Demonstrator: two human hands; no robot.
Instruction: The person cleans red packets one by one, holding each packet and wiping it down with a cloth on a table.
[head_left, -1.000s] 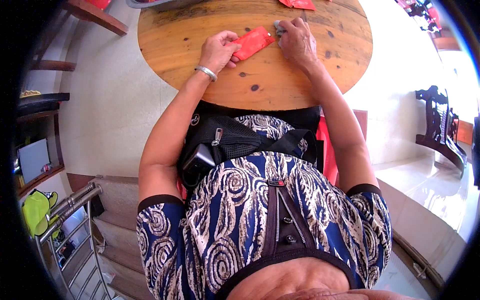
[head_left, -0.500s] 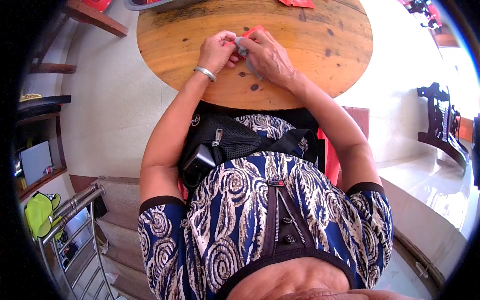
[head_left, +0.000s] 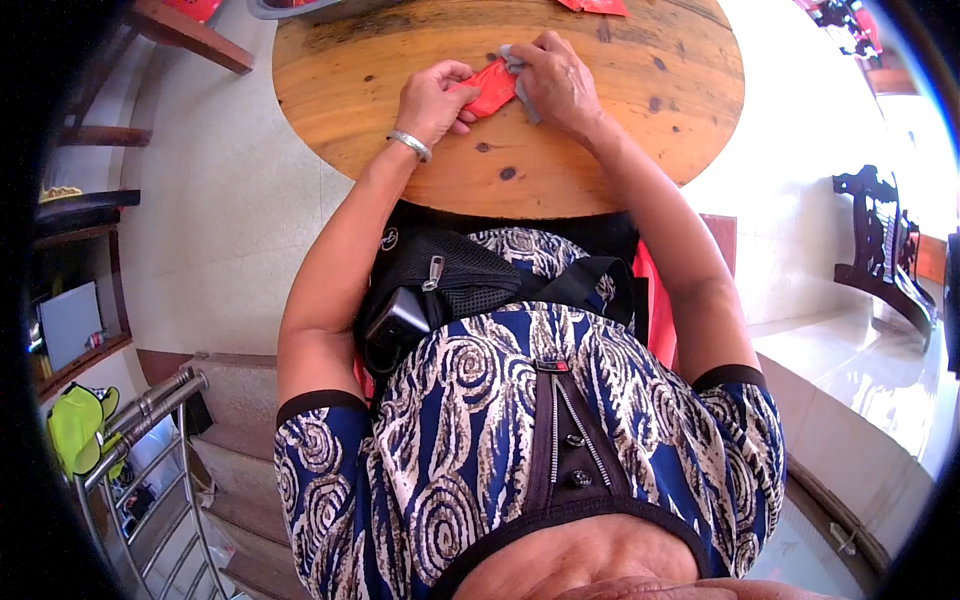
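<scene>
My left hand (head_left: 436, 102) pinches the left end of a small red packet (head_left: 490, 88) between thumb and fingers, just above the wooden table (head_left: 400, 185). At the packet's right end, my right hand (head_left: 562, 82) is closed on a grey cloth (head_left: 529, 101), part of which hangs below the fingers. The cloth touches or lies close to the packet; the exact contact is hidden by the fingers. A silver bracelet circles my left wrist.
Another red packet (head_left: 597, 6) lies at the table's far edge. A grey tub (head_left: 300, 9) stands at the far left of the tabletop. A carved dark wooden chair (head_left: 880, 240) is off to the right, and a metal railing (head_left: 150, 410) stands at lower left.
My right hand has moved right and slightly away from me with the cloth, uncovering more of the red packet. The left hand has stayed nearly in place.
</scene>
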